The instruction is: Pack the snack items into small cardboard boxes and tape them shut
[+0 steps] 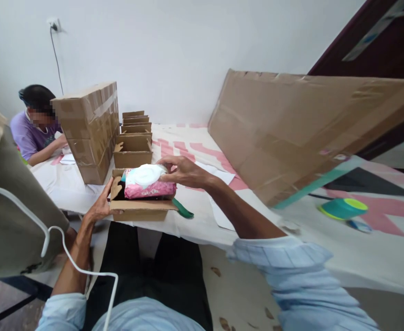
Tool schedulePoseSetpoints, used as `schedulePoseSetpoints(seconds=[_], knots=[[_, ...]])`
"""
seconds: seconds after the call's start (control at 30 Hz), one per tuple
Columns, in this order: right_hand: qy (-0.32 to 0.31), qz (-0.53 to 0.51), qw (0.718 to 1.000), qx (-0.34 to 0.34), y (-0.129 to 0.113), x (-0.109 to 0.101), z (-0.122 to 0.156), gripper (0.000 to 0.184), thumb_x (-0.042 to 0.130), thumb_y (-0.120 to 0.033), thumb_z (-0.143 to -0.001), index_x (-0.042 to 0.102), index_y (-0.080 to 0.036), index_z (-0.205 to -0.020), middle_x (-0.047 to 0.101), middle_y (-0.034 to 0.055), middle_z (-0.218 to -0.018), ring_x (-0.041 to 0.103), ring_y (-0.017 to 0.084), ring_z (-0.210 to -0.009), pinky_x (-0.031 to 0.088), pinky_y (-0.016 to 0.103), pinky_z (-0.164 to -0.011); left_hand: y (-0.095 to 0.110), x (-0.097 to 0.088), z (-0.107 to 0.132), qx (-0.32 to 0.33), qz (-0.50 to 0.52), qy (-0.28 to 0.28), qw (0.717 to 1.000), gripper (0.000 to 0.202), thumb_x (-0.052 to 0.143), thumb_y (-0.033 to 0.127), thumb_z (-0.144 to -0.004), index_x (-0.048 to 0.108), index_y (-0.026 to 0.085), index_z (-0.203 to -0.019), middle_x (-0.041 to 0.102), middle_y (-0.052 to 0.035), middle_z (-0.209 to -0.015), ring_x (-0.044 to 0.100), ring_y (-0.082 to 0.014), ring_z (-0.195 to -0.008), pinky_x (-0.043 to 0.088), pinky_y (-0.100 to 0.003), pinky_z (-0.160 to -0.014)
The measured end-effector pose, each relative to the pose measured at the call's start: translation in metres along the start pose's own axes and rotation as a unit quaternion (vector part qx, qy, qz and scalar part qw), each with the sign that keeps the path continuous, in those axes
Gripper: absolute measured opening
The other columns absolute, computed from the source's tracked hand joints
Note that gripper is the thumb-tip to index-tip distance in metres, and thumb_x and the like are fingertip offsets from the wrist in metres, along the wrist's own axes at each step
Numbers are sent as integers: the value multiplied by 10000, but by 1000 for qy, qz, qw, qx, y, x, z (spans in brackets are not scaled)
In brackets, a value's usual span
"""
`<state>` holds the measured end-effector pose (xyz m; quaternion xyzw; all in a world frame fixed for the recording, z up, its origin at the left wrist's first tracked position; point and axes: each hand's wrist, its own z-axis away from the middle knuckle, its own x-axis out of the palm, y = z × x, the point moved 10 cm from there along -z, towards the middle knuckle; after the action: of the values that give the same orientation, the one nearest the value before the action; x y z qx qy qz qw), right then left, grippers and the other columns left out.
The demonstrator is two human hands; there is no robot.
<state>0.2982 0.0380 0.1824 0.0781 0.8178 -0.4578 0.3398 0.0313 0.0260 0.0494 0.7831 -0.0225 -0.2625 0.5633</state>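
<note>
A pink and light-blue pack of wet wipes [150, 188] with a white lid lies tilted at the mouth of an open cardboard box [141, 214]. My right hand [183, 171] grips the pack at its upper right, with fingers and thumb at the lid's edge. At the box's left side, my left hand [101, 202] holds the wall. The box sits at the near edge of the table, its front flap toward me. Inside, the bottom is hidden by the pack. A green strap-like thing [184, 209] sticks out beside the box's right side.
Several open cardboard boxes [133, 151] stand in a row behind. Taped boxes [93, 124] are stacked at left, near a seated person [38, 124]. A large cardboard sheet [291, 128] leans at right, near a green-yellow tape roll [344, 209]. White papers [219, 174] lie on the table.
</note>
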Motion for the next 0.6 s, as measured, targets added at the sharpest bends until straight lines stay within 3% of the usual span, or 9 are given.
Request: schedulePoseSetpoints(seconds=[0.1,0.23,0.37,0.43,0.5,0.6], knots=[[38,-26,999,-11,-3,-15,5,353,815,-465,-771,772,-176,-970,713,39,-887,589,187,-812,481,298,-720,1,1,-2,1,-6,2,1000,1511,1000,519,-631,54,225,-1771,226,-224,-1808,273,-465,-1650,332,-618,-1308],[94,-70,993,-3,0,-33,12,375,850,-490,-751,783,-184,-957,676,14,-815,556,163,-748,471,282,-673,-2,0,-2,-15,-1,-12,1000,1528,998,540,-630,20,257,-1770,259,-228,-1797,322,-479,-1627,436,-609,-1232],[139,-115,984,2,6,-46,18,443,886,-505,-725,790,-184,-1014,672,9,-830,551,153,-727,488,288,-667,-2,-10,2,-20,-4,-31,999,1413,991,522,-639,161,296,-1761,296,-211,-1788,343,-486,-1616,491,-580,-1179],[155,-125,980,1,8,-50,21,480,898,-509,-718,791,-181,-1052,696,23,-869,580,164,-757,512,300,-691,5,-25,3,-19,-11,2,1000,1228,952,529,-695,321,292,-1722,348,-191,-1770,350,-477,-1615,507,-570,-1163],[166,-125,978,1,9,-52,21,499,903,-526,-718,790,-188,-1067,721,39,-902,618,183,-801,532,311,-712,21,-44,2,-3,-14,73,997,1018,900,535,-767,469,273,-1651,424,-176,-1731,387,-465,-1597,523,-562,-1151],[170,-122,978,1,6,-51,19,464,898,-538,-729,787,-205,-1033,747,51,-920,669,215,-865,558,325,-746,59,-51,-7,40,11,122,992,961,881,539,-807,481,283,-1642,502,-159,-1680,438,-442,-1570,548,-543,-1141]])
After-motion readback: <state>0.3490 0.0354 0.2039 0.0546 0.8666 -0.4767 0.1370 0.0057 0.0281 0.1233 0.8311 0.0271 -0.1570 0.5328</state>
